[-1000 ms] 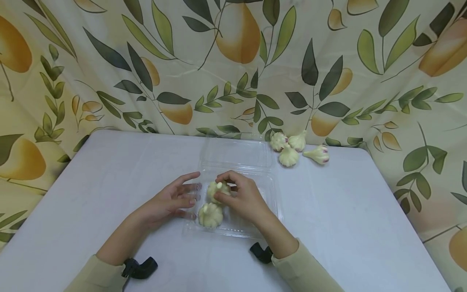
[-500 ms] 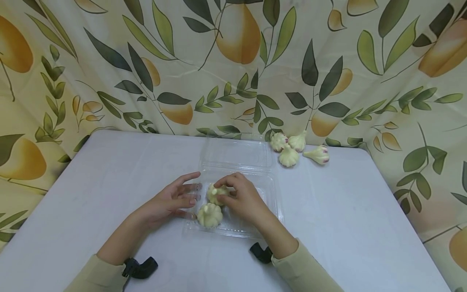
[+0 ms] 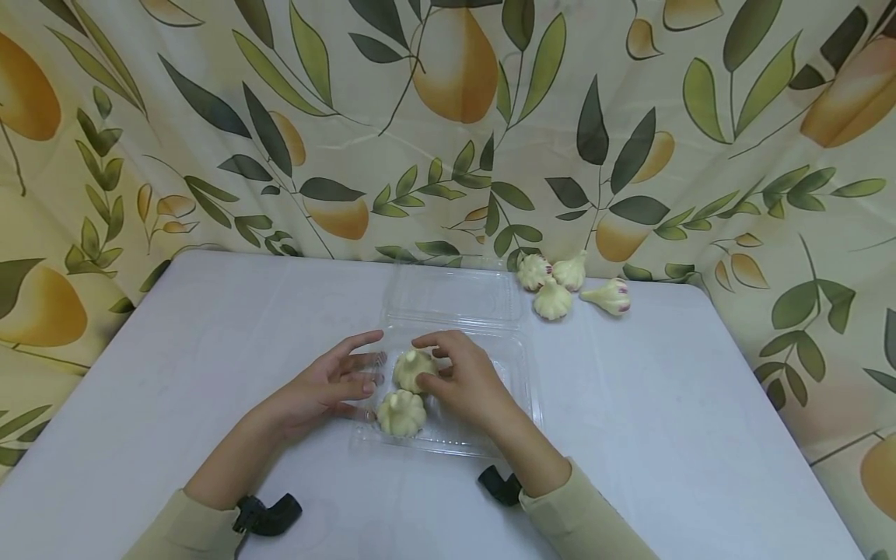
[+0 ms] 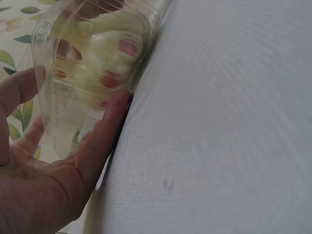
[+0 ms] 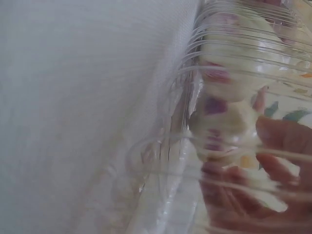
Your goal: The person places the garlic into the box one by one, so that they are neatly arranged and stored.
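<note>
A clear plastic clamshell container [image 3: 483, 435] lies open on the table, lid laid back. Two garlic bulbs sit in its left side, stems up: a rear bulb [image 3: 413, 369] and a front bulb [image 3: 401, 414]. My right hand [image 3: 465, 373] reaches over the tray with fingers spread at the rear bulb, the thumb against it and the index finger raised behind it. Outside the left wall, my left hand [image 3: 325, 385] has its fingers extended and touches the plastic. Through the clear wall, purple-streaked garlic [image 4: 109, 53] shows in the left wrist view.
Toward the back right of the white table [image 3: 665, 404] lie several more garlic bulbs [image 3: 553, 299], one of them on its side [image 3: 609, 296]. A curtain [image 3: 490, 171] with a fruit and leaf print hangs behind the table. Dark wrist-worn devices [image 3: 269, 515] sit below both hands.
The rear bulb has shifted slightly left. The right index finger came onto its stem, then lifted away, widening the gap to the thumb. The left hand has stayed in place.
</note>
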Action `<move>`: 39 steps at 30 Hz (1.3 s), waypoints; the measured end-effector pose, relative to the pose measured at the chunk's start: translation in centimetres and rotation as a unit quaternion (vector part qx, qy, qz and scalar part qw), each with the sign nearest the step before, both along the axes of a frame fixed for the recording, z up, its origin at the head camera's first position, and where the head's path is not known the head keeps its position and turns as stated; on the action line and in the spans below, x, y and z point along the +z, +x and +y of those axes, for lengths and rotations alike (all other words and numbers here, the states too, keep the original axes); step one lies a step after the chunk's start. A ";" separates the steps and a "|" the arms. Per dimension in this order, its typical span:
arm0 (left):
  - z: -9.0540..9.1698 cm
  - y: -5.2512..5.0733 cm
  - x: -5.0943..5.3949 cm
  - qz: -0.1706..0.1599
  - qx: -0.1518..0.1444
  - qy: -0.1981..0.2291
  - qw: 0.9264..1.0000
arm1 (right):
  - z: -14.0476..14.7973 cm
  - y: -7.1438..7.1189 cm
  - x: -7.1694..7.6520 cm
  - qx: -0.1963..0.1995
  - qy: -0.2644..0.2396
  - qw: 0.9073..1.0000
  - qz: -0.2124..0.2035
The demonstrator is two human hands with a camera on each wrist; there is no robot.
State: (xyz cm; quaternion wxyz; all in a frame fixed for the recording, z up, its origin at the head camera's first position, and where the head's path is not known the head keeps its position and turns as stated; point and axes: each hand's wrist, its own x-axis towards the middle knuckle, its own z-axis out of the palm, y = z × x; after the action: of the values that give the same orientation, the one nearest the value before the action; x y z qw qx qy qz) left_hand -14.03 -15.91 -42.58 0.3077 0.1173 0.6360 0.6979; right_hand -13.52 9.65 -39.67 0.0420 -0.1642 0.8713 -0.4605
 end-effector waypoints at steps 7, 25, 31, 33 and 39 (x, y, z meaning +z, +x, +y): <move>0.0 0.0 0.1 0.002 0.000 0.001 1.000 | 0.0 0.0 0.2 -0.013 0.000 1.000 0.010; 0.1 0.0 0.1 0.008 -0.006 0.007 1.000 | -0.1 0.1 0.3 0.012 -0.007 1.000 0.009; 0.0 0.0 0.1 0.010 -0.010 0.009 1.000 | 0.1 0.1 0.7 0.013 -0.004 1.000 0.016; 0.0 0.0 0.1 0.010 -0.012 0.007 1.000 | 0.2 0.2 0.9 0.012 -0.007 1.000 0.015; 0.0 0.0 0.0 0.008 -0.010 -0.003 1.000 | 0.4 0.4 1.4 0.018 -0.018 1.000 0.013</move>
State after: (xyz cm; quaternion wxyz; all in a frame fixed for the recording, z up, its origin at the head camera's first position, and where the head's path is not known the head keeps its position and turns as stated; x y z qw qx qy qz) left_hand -14.02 -15.95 -42.53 0.3099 0.1280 0.6391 0.6921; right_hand -13.11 10.04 -38.25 0.0358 -0.1869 0.8603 -0.4729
